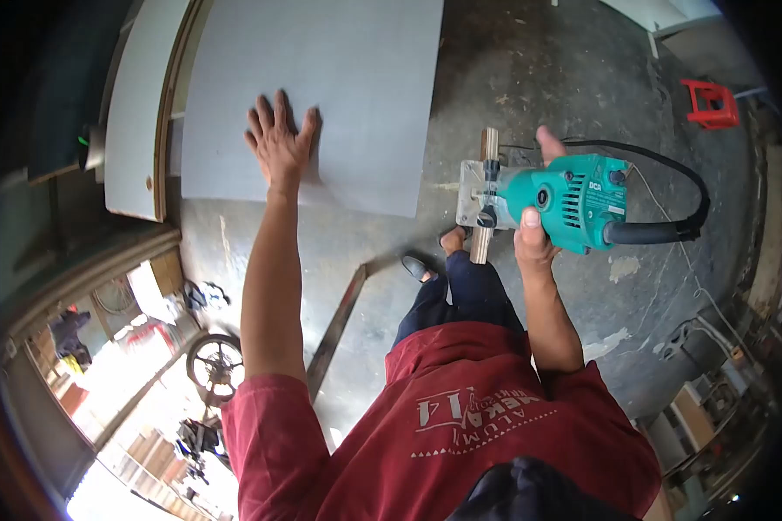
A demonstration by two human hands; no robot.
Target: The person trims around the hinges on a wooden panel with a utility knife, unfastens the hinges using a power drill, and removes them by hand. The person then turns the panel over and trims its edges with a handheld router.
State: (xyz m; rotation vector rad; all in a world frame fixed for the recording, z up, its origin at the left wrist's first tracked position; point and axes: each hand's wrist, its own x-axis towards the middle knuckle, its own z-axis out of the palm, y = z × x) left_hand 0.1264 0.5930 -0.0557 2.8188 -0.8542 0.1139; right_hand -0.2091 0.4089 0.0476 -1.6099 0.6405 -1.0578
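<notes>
My left hand (pixel 280 148) lies flat with spread fingers on a large pale grey-white panel (pixel 347 78), not far from its near edge. In my right hand (pixel 534 236) is a teal trim router (pixel 573 204), gripped round its body and held to the right of the panel, apart from it. The router's clear base (pixel 469 193) points left toward the panel. A wooden strip (pixel 480 247) is fixed across that base. From the router's rear a thick black cord (pixel 660 233) loops out to the right. The cutting bit cannot be made out.
Another white board with a brown edge (pixel 139 113) stands left of the panel. A long wooden bar (pixel 339 326) runs beside my legs. A red plastic stool (pixel 711 104) stands at the far right. A motorcycle wheel (pixel 215 365) shows at lower left, and loose boards (pixel 693 412) at lower right.
</notes>
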